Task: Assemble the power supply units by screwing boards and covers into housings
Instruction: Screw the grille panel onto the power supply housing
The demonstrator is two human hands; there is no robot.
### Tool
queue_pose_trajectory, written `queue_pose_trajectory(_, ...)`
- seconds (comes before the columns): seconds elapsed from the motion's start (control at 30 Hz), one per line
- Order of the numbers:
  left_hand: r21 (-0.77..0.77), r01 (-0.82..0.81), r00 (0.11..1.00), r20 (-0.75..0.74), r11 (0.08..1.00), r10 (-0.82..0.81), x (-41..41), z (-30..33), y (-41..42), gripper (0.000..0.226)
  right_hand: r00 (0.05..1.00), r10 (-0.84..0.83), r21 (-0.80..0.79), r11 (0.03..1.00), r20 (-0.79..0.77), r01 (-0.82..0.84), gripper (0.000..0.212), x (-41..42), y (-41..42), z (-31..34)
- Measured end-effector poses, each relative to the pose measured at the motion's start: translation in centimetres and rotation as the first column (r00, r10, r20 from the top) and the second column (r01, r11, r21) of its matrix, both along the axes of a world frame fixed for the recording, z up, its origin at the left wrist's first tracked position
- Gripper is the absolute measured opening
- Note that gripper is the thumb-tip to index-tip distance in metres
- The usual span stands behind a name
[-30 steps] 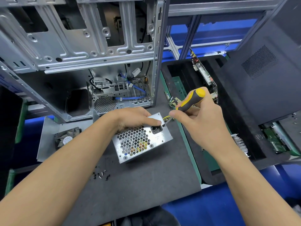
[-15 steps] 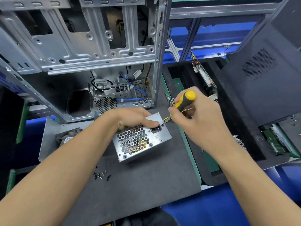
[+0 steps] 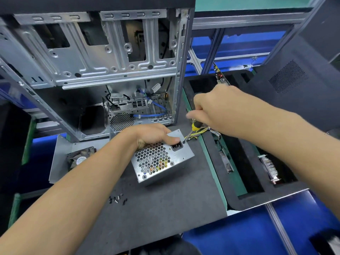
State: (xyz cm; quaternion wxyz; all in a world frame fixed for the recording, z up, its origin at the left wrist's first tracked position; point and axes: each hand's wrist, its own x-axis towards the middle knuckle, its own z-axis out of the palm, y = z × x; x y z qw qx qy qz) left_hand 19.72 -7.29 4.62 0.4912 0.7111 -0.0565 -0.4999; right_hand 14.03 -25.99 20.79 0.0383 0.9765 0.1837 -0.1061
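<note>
A silver power supply unit [image 3: 176, 159] with a honeycomb grille and a black socket lies on the grey mat. My left hand [image 3: 152, 134] grips its far edge, thumb next to the socket. My right hand [image 3: 219, 107] wraps round a yellow-and-black screwdriver [image 3: 194, 127], handle mostly hidden in the fist. The screwdriver tip meets the unit's upper right corner near the yellow cable bundle [image 3: 200, 130].
An open metal computer case [image 3: 103, 67] stands behind the unit. Several loose screws [image 3: 117, 199] lie on the mat [image 3: 165, 208] in front. A fan [image 3: 81, 159] sits on a metal panel at left. A black foam tray [image 3: 248, 196] with circuit boards lies at right.
My right hand has turned over the screwdriver, knuckles now up, hiding most of the yellow handle. My left hand and the unit have stayed put.
</note>
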Motion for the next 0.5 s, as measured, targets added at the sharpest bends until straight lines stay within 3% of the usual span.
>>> queue_pose_trajectory(0.03,-0.004,-0.002,1.000,-0.014,1.000,0.002,0.04,-0.06,-0.01,0.029,0.999,-0.018,-0.020,1.000,-0.032,0.017,0.033,-0.07,-0.08,0.08)
queue_pose_trajectory(0.1,-0.013,-0.017,0.999,-0.037,1.000,0.016,0.10,-0.24,0.08,0.023,0.985,-0.026,0.136,0.990,-0.172,0.050,0.021,-0.20,-0.15,0.47)
queue_pose_trajectory(0.17,-0.016,-0.027,0.999,-0.046,0.999,0.027,0.10,-0.42,0.17,0.020,0.979,0.043,0.219,0.976,-0.198,0.001,0.007,-0.26,-0.11,0.60)
queue_pose_trajectory(0.23,-0.017,-0.024,0.998,-0.056,1.000,0.023,0.06,-0.45,0.15,0.019,0.991,0.045,0.132,0.991,-0.126,-0.028,0.006,-0.02,0.19,0.53)
queue_pose_trajectory(0.33,-0.017,-0.017,0.999,-0.044,1.000,0.017,0.00,-0.32,0.17,0.021,0.997,0.015,-0.147,0.989,-0.079,-0.027,0.018,-0.08,0.55,0.23)
queue_pose_trajectory(0.43,-0.013,-0.031,0.999,-0.025,0.999,0.030,-0.08,-0.19,0.10,0.021,0.981,0.021,0.037,0.999,-0.191,-0.014,0.009,-0.16,0.25,0.88)
queue_pose_trajectory(0.5,-0.005,-0.022,1.000,-0.020,1.000,0.022,-0.17,0.02,0.00,0.020,0.984,0.032,0.046,0.999,-0.176,-0.025,0.010,0.00,0.53,0.87)
